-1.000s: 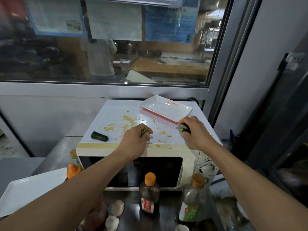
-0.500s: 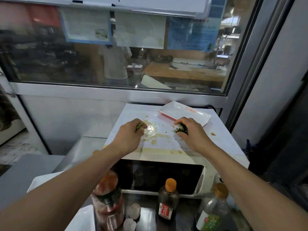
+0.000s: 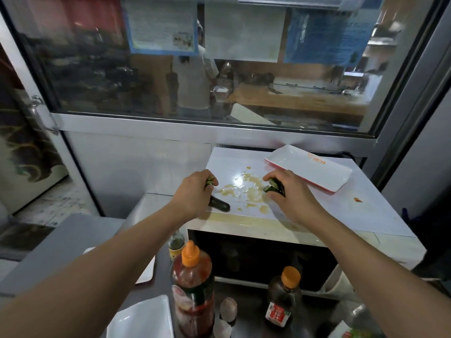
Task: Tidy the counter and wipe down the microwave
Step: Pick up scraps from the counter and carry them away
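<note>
Head view: left hand (image 3: 192,193) has moved left w/ scraps, grip now nearly at cucumber (image 3: 219,204); right hand (image 3: 286,191) still pinches a piece. Microwave (image 3: 305,215) top still stained, wiping not started.

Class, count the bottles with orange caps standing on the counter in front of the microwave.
2. The tall red sauce bottle stands front left of the microwave; the shorter dark sauce bottle stands before its door. A clear bottle at the bottom right edge has its cap out of view.
</note>
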